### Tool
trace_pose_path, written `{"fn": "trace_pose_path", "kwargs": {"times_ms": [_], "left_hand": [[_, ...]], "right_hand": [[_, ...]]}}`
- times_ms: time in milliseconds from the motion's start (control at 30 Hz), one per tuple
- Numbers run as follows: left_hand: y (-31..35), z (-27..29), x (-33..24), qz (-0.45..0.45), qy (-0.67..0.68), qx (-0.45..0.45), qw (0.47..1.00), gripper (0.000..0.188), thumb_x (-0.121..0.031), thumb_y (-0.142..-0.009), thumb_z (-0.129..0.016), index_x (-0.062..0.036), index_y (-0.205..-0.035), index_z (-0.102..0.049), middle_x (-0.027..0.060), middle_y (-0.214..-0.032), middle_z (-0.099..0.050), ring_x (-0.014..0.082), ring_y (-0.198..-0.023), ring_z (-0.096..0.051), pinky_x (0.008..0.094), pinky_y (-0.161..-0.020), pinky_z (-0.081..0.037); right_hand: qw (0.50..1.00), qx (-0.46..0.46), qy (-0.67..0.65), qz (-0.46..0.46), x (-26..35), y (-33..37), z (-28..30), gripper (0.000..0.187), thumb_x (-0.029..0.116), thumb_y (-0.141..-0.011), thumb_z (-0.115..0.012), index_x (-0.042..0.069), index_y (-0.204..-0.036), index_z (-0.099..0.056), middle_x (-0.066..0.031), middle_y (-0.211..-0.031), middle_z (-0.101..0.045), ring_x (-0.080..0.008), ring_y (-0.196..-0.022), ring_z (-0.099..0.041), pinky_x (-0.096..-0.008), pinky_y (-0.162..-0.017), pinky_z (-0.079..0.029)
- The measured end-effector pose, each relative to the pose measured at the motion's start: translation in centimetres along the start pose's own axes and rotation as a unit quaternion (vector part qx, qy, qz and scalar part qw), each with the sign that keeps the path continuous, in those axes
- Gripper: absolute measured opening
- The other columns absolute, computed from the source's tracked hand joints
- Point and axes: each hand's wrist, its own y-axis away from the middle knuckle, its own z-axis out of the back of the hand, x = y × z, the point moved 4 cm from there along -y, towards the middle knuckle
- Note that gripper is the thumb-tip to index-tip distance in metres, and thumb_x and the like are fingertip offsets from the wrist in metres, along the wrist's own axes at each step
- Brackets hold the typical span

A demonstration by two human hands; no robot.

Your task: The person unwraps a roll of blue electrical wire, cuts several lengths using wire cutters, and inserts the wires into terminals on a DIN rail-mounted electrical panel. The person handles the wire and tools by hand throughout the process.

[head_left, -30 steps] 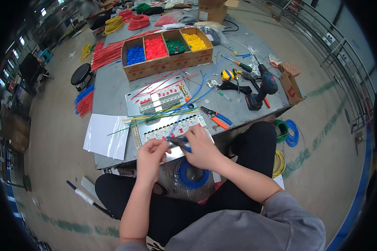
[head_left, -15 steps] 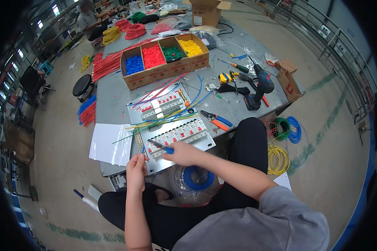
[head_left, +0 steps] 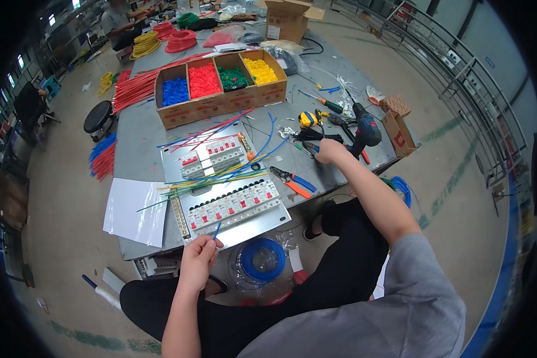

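Note:
My left hand (head_left: pixel 198 261) is closed, with a short blue wire (head_left: pixel 217 230) pinched between thumb and fingers at the front edge of the metal mounting plate (head_left: pixel 274 221). Just beyond it runs a row of white circuit breakers (head_left: pixel 234 206) with red switches. A smaller breaker group (head_left: pixel 224 152) sits farther back. Loose yellow, green and blue wires (head_left: pixel 221 179) lie across the plate between the rows. Over at the right of the table, my right hand (head_left: pixel 333 153) is closed around pliers (head_left: pixel 309 145); their dark jaws show and the handles are mostly hidden.
Wire strippers (head_left: pixel 293 181) with orange and blue handles lie beside the plate. A cordless drill (head_left: pixel 365 130), a tape measure (head_left: pixel 308 119) and a screwdriver (head_left: pixel 328 104) are past my right hand. A divided cardboard box (head_left: pixel 221 98) holds coloured caps. White sheets (head_left: pixel 136 212) lie left.
My right hand has carried the pliers from the front breaker row to the tools at the right. My left hand stays near the plate's front edge, with the blue wire now plainly showing.

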Motion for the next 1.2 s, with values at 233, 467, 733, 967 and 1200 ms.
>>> {"fn": "trace_pose_path", "kwargs": {"times_ms": [233, 467, 733, 967, 1200], "left_hand": [[-1.1, -2.1, 0.1, 0.044, -0.015, 0.007, 0.999, 0.022, -0.017, -0.11, -0.056, -0.0013, -0.103, -0.07, -0.0074, -0.068, -0.046, 0.0032, -0.057, -0.034, 0.0234, -0.053, -0.025], [-2.6, -5.3, -0.6, 0.048, -0.026, 0.036, 0.998, 0.022, -0.017, -0.109, -0.057, -0.0015, -0.104, -0.071, -0.0077, -0.069, -0.047, 0.0025, -0.059, -0.037, 0.0224, -0.054, -0.027], [-2.8, -5.4, -1.4, 0.011, -0.041, 0.018, 0.999, 0.024, -0.02, -0.11, -0.056, -0.0031, -0.102, -0.07, -0.0029, -0.069, -0.056, 0.0072, -0.059, -0.048, 0.0229, -0.056, -0.035], [-2.0, -4.4, -1.3, -0.043, 0.017, 0.001, 0.999, 0.026, -0.023, -0.113, -0.052, -0.0008, -0.109, -0.064, 0.0013, -0.072, -0.059, 0.0114, -0.059, -0.057, 0.0262, -0.058, -0.048], [-1.3, -5.1, -1.4, -0.101, -0.073, -0.014, 0.992, 0.02, -0.017, -0.11, -0.057, -0.0013, -0.103, -0.068, -0.004, -0.078, -0.056, 0.0034, -0.072, -0.047, 0.0221, -0.065, -0.038]], "right_hand": [[0.982, -0.13, -0.072, 0.115, 5.3, 2.3, 1.0, 0.035, 0.021, -0.088, -0.069, 0.0, -0.115, -0.073, -0.0205, -0.122, -0.072, -0.038, -0.118, -0.069, -0.0485, -0.099, -0.058], [0.987, -0.132, -0.057, 0.065, 8.2, -2.8, -1.1, 0.033, 0.023, -0.087, -0.074, 0.001, -0.111, -0.077, -0.0212, -0.115, -0.076, -0.0379, -0.104, -0.076, -0.0476, -0.09, -0.062], [0.993, -0.064, -0.095, 0.041, 10.3, -1.2, 2.0, 0.037, 0.024, -0.089, -0.073, 0.004, -0.12, -0.077, -0.0195, -0.122, -0.076, -0.035, -0.113, -0.074, -0.0492, -0.093, -0.06], [0.749, 0.253, -0.533, 0.303, 14.2, 14.3, 1.0, 0.017, 0.013, -0.098, -0.07, -0.002, -0.105, -0.07, -0.01, -0.091, -0.076, -0.0159, -0.079, -0.073, -0.0308, -0.076, -0.06], [0.558, 0.366, -0.698, 0.259, 17.4, 21.1, -4.6, 0.014, 0.009, -0.107, -0.055, 0.001, -0.118, -0.058, -0.0081, -0.102, -0.069, -0.0163, -0.093, -0.071, -0.0331, -0.089, -0.058]]}}
